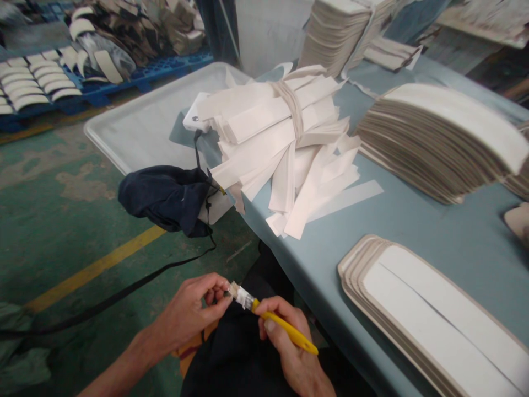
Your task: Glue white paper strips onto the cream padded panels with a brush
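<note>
In my right hand (285, 331) is a paintbrush (295, 334) with a yellow handle, its bristle end pointing to the left. Whitish material coats the bristles and ferrule. The fingers of my left hand (198, 300) pinch at the bristle tip; whether a loose bit is between them is too small to tell. Both hands are above my lap, left of the table edge. On the table, the nearest things are a bundle of white strips (285, 121) and a stack of long rounded boards (430, 314) with white tops.
The table (322, 264) has a blue-grey cover. A stack of curved boards (446, 132) and a taller tied stack (334, 33) stand farther back. A dark cloth bag (165, 196) with a long strap hangs at the table's left corner. Blue pallets (149, 74) hold more pieces.
</note>
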`<state>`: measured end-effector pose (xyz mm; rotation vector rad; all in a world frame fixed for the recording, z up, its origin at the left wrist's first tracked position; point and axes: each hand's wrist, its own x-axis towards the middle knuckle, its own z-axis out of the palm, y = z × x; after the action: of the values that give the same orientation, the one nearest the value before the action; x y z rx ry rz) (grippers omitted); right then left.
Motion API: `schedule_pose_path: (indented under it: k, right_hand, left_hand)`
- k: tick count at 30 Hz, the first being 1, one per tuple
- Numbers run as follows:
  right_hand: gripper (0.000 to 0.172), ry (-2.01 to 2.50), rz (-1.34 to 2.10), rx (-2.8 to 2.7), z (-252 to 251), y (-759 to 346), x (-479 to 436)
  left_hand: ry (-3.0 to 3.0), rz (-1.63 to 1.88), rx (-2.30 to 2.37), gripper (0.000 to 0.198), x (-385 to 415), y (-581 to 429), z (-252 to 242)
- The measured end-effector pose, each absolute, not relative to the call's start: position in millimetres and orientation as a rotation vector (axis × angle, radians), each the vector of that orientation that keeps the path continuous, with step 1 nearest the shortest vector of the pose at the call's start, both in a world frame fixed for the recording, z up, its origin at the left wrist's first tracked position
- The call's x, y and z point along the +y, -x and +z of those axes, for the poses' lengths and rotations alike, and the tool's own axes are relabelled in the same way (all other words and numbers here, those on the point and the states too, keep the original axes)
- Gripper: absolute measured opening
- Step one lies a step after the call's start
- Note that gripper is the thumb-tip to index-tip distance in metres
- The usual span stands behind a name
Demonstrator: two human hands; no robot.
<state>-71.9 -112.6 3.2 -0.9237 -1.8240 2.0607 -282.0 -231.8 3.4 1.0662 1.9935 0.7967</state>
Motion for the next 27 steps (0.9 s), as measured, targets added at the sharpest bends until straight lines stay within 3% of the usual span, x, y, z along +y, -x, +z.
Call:
schedule_pose_path:
  k: [19, 27]
  right_hand:
    - [0.026, 0.958, 1.884, -2.044, 6, 72, -121]
    - [0.040, 1.024, 2.115, -1.426, -16, 54, -120]
  left_hand:
    - [-0.973, 0.889, 2.084, 0.007, -229, 277, -12]
    - [-0.704, 0.953, 2.155, 0.027, -239, 318, -28]
